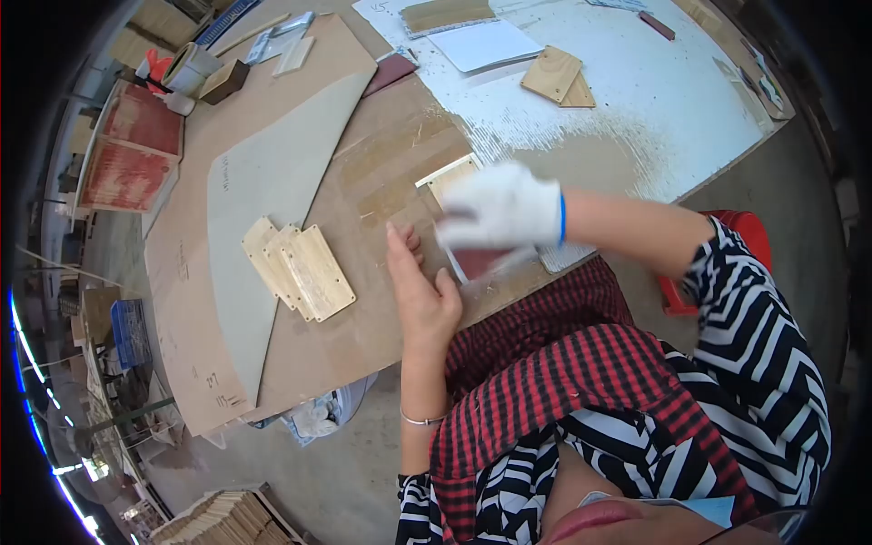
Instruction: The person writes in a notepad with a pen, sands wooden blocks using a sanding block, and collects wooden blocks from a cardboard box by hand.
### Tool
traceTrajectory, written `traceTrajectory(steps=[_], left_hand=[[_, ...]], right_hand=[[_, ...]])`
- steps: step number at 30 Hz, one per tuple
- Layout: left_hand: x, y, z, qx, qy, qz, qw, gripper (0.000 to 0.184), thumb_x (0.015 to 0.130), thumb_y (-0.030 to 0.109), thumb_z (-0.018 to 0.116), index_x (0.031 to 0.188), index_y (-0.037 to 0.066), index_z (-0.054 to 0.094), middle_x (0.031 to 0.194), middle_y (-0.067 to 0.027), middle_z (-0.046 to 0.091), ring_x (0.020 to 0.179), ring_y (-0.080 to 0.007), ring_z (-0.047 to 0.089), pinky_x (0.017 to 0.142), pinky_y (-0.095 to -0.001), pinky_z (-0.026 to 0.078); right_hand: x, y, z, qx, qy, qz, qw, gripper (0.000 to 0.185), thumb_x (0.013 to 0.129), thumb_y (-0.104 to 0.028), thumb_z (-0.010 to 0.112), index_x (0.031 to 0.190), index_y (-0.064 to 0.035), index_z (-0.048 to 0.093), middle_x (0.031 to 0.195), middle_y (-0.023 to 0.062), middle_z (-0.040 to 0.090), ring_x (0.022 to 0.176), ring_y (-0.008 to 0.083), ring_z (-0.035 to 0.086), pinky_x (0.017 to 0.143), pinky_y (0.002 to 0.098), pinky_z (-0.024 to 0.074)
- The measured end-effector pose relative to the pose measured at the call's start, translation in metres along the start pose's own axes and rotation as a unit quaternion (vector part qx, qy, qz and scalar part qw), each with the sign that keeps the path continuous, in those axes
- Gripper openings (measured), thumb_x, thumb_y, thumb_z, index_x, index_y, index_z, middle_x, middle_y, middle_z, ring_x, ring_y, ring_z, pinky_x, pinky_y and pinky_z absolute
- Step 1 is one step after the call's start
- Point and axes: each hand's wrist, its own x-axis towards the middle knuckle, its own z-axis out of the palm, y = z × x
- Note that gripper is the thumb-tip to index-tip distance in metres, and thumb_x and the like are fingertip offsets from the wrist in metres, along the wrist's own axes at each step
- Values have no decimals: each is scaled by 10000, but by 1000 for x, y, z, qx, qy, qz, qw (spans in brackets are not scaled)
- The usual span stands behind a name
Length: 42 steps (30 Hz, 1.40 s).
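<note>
My right hand [502, 211], in a white glove with a blue cuff, is smeared by motion above the table's near edge. Under it lies a dark red, sandpaper-like sheet [481, 263]; whether the glove grips it I cannot tell. Just beyond the glove, part of a thin wooden plate [450, 174] with a pale edge shows, the rest covered. My left hand [422, 289] is bare, its thumb apart from the slightly bent fingers, and holds nothing visible. To its left, several wooden plates with small corner holes [313, 272] lie overlapped in a pile.
The plates rest partly on a large grey sheet [263, 173] on the brown-covered table [318, 363]. Two wooden plates [554, 77] lie on the white-dusted far section, beside a white sheet [481, 44]. A red stool [740, 241] stands at right; a bucket [189, 68] at far left.
</note>
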Motion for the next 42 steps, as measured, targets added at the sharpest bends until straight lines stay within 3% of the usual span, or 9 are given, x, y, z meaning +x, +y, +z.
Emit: traceTrajectory(steps=[4, 10, 21, 26, 28, 30, 33, 37, 42], left_hand=[[2, -2, 2, -82, 13, -86, 993, 947, 774, 137, 755, 1492, -52, 167, 1312, -241, 471, 1126, -395, 506, 953, -457, 417], [31, 59, 45, 307, -15, -42, 951, 975, 732, 362, 741, 1473, -41, 253, 1202, -244, 492, 1050, -406, 477, 930, -514, 395], [-11, 16, -33, 332, 125, -17, 935, 901, 654, 289, 736, 1411, -30, 365, 1220, -289, 444, 1120, -437, 427, 1002, -537, 355], [-12, -9, -68, 394, 141, -75, 905, 870, 686, 278, 752, 1422, 4, 379, 1277, -293, 434, 1174, -447, 414, 1003, -525, 356], [0, 3, -58, 500, 168, -93, 845, 752, 725, 309, 776, 1345, 7, 476, 1240, -266, 499, 1177, -426, 455, 1005, -488, 370], [31, 14, -31, 408, 117, 8, 905, 740, 726, 306, 777, 1348, 29, 487, 1264, -260, 487, 1180, -411, 455, 1003, -495, 362], [84, 36, 39, 277, 7, 165, 946, 689, 729, 317, 788, 1308, 46, 532, 1301, -250, 480, 1189, -386, 465, 996, -504, 349], [162, 54, 144, 206, -29, 204, 957, 726, 699, 331, 813, 1298, 37, 526, 1280, -267, 497, 1184, -414, 459, 990, -507, 351], [205, 58, 190, 194, -60, 135, 970, 656, 691, 306, 801, 1234, 16, 576, 1197, -282, 521, 1124, -424, 471, 955, -489, 389]], right_hand=[[41, 24, 23, -83, 48, 76, 992, 320, 920, -437, 528, 902, -138, 641, 836, 124, 625, 803, 322, 640, 635, 457, 518], [90, 80, 12, -39, 204, 74, 975, 318, 924, -419, 507, 1013, -156, 662, 931, 144, 665, 857, 320, 656, 716, 434, 518], [-9, 70, -14, 148, 263, 226, 926, 287, 924, -307, 610, 1014, -39, 658, 871, 161, 638, 809, 248, 637, 737, 340, 493], [-15, 90, -5, 137, 371, 155, 905, 317, 931, -344, 614, 996, -38, 670, 854, 126, 675, 813, 236, 653, 764, 331, 504], [-18, 101, -9, 278, 473, 186, 815, 328, 949, -346, 606, 1004, -28, 665, 865, 81, 667, 813, 185, 627, 772, 319, 499], [-29, 118, -19, 339, 522, 198, 757, 334, 958, -347, 602, 1008, -22, 662, 871, 59, 664, 813, 160, 614, 775, 313, 496], [-35, 147, -43, 535, 669, 213, 469, 329, 983, -377, 571, 991, -55, 639, 869, -26, 609, 785, 100, 551, 721, 260, 472], [-38, 161, -52, 597, 698, 196, 345, 378, 969, -394, 586, 1018, -25, 652, 943, 16, 618, 827, 115, 551, 756, 278, 480], [-32, 151, -48, 529, 684, 216, 453, 386, 969, -407, 582, 1009, -30, 651, 915, 11, 615, 814, 115, 550, 748, 275, 478]])
